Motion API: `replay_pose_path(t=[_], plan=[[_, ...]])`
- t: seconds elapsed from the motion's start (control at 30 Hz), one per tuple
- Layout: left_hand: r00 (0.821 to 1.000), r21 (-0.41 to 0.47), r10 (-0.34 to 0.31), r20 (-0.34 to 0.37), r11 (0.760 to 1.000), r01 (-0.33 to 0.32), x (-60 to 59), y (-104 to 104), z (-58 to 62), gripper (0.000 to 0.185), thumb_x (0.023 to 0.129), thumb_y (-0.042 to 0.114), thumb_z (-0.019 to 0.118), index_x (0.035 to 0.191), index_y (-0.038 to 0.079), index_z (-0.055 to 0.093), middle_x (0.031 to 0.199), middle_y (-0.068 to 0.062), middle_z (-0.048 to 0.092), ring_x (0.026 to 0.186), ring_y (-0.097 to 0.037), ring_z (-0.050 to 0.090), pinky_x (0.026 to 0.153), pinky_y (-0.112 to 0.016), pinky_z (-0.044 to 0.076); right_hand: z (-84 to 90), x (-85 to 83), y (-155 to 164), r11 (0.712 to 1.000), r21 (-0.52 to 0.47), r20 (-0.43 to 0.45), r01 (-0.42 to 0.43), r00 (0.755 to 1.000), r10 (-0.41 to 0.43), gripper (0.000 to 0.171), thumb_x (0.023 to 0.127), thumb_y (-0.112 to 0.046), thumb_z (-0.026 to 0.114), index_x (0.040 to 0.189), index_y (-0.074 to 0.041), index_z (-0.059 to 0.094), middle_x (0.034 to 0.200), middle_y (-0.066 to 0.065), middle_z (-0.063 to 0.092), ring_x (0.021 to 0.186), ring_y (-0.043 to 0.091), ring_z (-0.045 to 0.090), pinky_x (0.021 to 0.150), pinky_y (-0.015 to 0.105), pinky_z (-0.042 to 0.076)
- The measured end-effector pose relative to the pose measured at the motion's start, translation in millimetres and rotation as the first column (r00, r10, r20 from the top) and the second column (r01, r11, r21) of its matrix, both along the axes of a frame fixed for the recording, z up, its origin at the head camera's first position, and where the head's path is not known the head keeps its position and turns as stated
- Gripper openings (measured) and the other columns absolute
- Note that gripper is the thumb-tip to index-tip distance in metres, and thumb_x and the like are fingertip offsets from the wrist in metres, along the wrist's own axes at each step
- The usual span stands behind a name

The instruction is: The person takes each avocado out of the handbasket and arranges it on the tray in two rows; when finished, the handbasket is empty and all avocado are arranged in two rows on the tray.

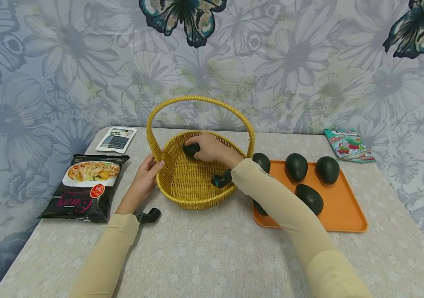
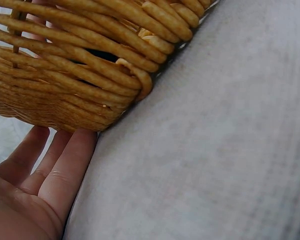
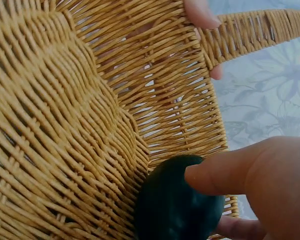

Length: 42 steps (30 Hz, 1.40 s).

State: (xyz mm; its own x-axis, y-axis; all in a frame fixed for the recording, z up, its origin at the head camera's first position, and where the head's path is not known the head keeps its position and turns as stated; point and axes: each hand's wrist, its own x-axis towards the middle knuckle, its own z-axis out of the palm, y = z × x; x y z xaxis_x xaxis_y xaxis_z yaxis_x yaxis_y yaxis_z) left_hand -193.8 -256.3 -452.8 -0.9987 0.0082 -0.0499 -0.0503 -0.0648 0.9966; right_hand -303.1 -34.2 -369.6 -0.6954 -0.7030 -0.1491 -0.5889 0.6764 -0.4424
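Observation:
A yellow wicker basket point(image 1: 182, 194) with a tall hoop handle stands mid-table. My right hand point(image 1: 208, 148) reaches inside it and grips a dark green avocado point(image 1: 191, 149) against the basket's far inner wall; in the right wrist view the thumb lies over the avocado point(image 3: 177, 205). My left hand point(image 1: 145, 176) rests with straight fingers against the basket's left outer wall point(image 2: 65, 95), thumb at the rim. Several more avocados point(image 1: 296, 166) lie on an orange tray point(image 1: 346, 215) to the right.
A black food packet point(image 1: 85, 188) lies at the left edge and a white card point(image 1: 116, 139) behind it. A small colourful snack bag point(image 1: 348, 145) sits back right. The table point(image 1: 212, 248) is covered with a pale cloth; floral wallpaper stands behind.

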Motion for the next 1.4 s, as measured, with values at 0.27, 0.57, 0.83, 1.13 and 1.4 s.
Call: replay_pose_path(t=[0.27, 0.57, 0.83, 1.13, 1.4], plan=[[1.0, 0.001, -0.003, 0.003, 1.0, 0.003, 0.0, 0.1, -1.3, 0.059, 0.108, 0.027, 0.05, 0.161, 0.014, 0.027, 0.16, -0.02, 0.03, 0.116, -0.005, 0.055, 0.082, -0.021, 0.057, -2.7, 6.6, -5.9, 0.999, 0.026, 0.036, -0.019, 0.999, 0.018, 0.048, 0.1, -0.012, 0.062, 0.147, -0.019, 0.055, 0.152, 0.018, 0.045, 0.14, 0.034, 0.043, 0.108, 0.045, 0.046], [1.0, -0.005, -0.005, 0.016, 1.0, 0.006, 0.1, 1.3, -1.2, 0.059, 0.108, 0.028, 0.05, 0.162, 0.017, 0.026, 0.162, -0.018, 0.029, 0.122, -0.01, 0.052, 0.083, -0.02, 0.057, -9.0, 5.7, -13.5, 0.997, 0.042, 0.079, -0.06, 0.995, 0.057, 0.052, 0.101, -0.015, 0.061, 0.152, -0.019, 0.048, 0.15, 0.018, 0.047, 0.125, 0.031, 0.05, 0.094, 0.04, 0.048], [1.0, -0.015, -0.008, 0.017, 1.0, 0.008, 0.2, 0.2, -1.2, 0.06, 0.108, 0.029, 0.049, 0.162, 0.018, 0.026, 0.164, -0.018, 0.028, 0.127, -0.013, 0.05, 0.085, -0.02, 0.056, -11.3, 4.6, -16.1, 0.999, 0.026, 0.087, -0.041, 0.995, 0.039, 0.053, 0.101, -0.018, 0.063, 0.151, -0.021, 0.049, 0.152, 0.018, 0.046, 0.129, 0.031, 0.049, 0.099, 0.041, 0.047], [1.0, -0.012, -0.004, 0.007, 1.0, 0.004, 1.3, -0.2, -2.0, 0.06, 0.109, 0.028, 0.049, 0.162, 0.016, 0.025, 0.163, -0.018, 0.029, 0.118, -0.004, 0.054, 0.084, -0.019, 0.056, -12.4, 7.9, -17.7, 1.0, 0.009, 0.088, -0.008, 0.996, 0.007, 0.052, 0.1, -0.017, 0.064, 0.15, -0.02, 0.05, 0.149, 0.019, 0.046, 0.127, 0.032, 0.049, 0.095, 0.041, 0.049], [1.0, -0.017, -0.004, 0.009, 1.0, 0.004, 0.5, -0.6, -1.8, 0.06, 0.108, 0.029, 0.049, 0.162, 0.017, 0.026, 0.162, -0.018, 0.03, 0.12, -0.007, 0.053, 0.084, -0.019, 0.056, -10.9, 8.0, -14.3, 0.999, -0.033, 0.109, 0.009, 0.994, -0.006, 0.053, 0.099, -0.015, 0.066, 0.15, -0.018, 0.051, 0.148, 0.018, 0.05, 0.126, 0.031, 0.055, 0.095, 0.04, 0.052]])
